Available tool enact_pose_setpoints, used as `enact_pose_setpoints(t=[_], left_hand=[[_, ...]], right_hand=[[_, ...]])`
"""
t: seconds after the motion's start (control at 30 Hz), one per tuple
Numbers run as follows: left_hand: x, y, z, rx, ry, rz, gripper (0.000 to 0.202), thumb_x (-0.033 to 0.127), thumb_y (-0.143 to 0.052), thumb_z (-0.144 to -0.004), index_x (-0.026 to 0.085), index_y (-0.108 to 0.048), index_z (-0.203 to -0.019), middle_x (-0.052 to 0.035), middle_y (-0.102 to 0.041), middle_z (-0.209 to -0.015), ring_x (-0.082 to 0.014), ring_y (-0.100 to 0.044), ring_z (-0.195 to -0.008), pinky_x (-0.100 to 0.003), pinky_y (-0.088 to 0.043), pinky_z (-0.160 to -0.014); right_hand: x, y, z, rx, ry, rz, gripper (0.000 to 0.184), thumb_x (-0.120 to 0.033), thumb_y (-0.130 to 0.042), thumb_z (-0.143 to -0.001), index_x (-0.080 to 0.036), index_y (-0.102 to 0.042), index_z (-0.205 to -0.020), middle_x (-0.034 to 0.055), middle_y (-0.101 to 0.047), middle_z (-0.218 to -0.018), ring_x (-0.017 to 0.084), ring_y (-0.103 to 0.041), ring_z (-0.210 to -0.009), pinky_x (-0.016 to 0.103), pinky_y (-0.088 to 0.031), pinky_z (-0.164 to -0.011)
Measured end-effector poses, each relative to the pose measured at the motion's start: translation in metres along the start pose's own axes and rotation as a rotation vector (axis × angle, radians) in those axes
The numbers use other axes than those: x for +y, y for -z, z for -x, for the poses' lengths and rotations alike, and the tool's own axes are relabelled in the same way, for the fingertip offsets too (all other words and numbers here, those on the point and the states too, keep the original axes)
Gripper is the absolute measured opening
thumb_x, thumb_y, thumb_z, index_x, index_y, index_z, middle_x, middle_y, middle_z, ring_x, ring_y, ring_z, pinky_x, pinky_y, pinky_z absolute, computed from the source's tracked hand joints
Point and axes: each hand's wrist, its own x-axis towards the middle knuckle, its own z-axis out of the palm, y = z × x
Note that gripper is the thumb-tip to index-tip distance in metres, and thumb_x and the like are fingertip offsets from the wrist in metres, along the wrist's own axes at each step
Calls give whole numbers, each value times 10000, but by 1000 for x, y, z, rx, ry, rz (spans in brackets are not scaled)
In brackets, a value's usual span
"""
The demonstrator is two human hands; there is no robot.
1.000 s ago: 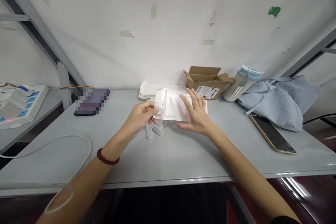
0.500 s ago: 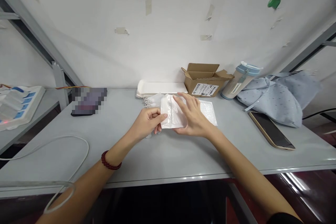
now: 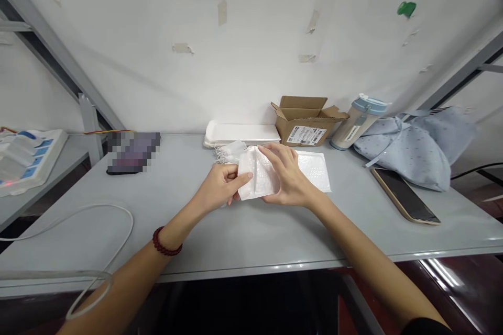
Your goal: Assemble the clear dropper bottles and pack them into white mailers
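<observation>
A white bubble mailer (image 3: pixel 266 175) is held between both hands above the grey table. My left hand (image 3: pixel 222 186) pinches its left end, thumb on top and fingers underneath. Curved over its middle, my right hand (image 3: pixel 288 175) grips it between thumb and fingers. White bubble-textured material (image 3: pixel 315 170) shows to the right of that hand; the hand hides whether it belongs to the same mailer. Just behind my left hand lie small translucent packets with white looped cords (image 3: pixel 231 152), partly covered by the mailer.
A stack of white mailers (image 3: pixel 243 131) lies against the wall, beside an open cardboard box (image 3: pixel 304 128). To the right stand a bottle (image 3: pixel 358 121), a blue cloth bag (image 3: pixel 408 149) and a phone (image 3: pixel 406 195). At left are a blurred dark object (image 3: pixel 133 153), a white cable (image 3: pixel 128 214) and a power strip (image 3: pixel 33 159).
The mailer's left end has tilted and dropped slightly towards me. The white bubble-textured part at right has shifted a little to the right. Both hands keep their grip.
</observation>
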Motion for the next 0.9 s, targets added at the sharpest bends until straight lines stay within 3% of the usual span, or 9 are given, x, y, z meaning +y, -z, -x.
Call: enact_pose_setpoints(t=[0.37,0.47,0.57,0.73,0.9], left_hand=[[-7,-1,-1,153,16,-118,365,419,-611,-755,182,-468,-517,61,-425,-348,-77,-392,-325,-196,-297,-362],[-7,1,-2,183,-18,-131,365,427,-597,-760,179,-485,-517,49,-478,-400,-73,-383,-335,-205,-302,-371],[-11,12,-7,275,-70,-134,332,432,-558,-785,170,-564,-581,26,-553,-496,-76,-407,-378,-213,-341,-412],[-35,38,-24,571,-140,-225,232,375,-587,-745,161,-655,-803,-18,-635,-691,-140,-556,-614,-246,-430,-596],[-47,46,-32,518,-77,-261,339,432,-606,-729,163,-700,-913,-17,-614,-720,-136,-510,-611,-262,-405,-610]], right_hand=[[5,-3,1,179,56,0,800,-396,-626,-691,-246,-243,-1377,140,-502,-1209,318,-484,-1114,509,-268,-976],[13,-3,2,211,37,5,704,-377,-640,-707,-240,-328,-1323,119,-565,-1146,304,-531,-1055,494,-277,-971],[24,-1,4,214,-23,16,613,-377,-651,-722,-218,-410,-1262,126,-581,-1128,302,-542,-1046,458,-332,-922],[41,-1,7,199,-127,0,519,-377,-645,-754,-212,-478,-1216,128,-582,-1123,297,-539,-1061,436,-376,-887],[46,-4,8,149,-173,-8,498,-391,-637,-759,-221,-501,-1207,118,-587,-1124,301,-537,-1071,446,-370,-901]])
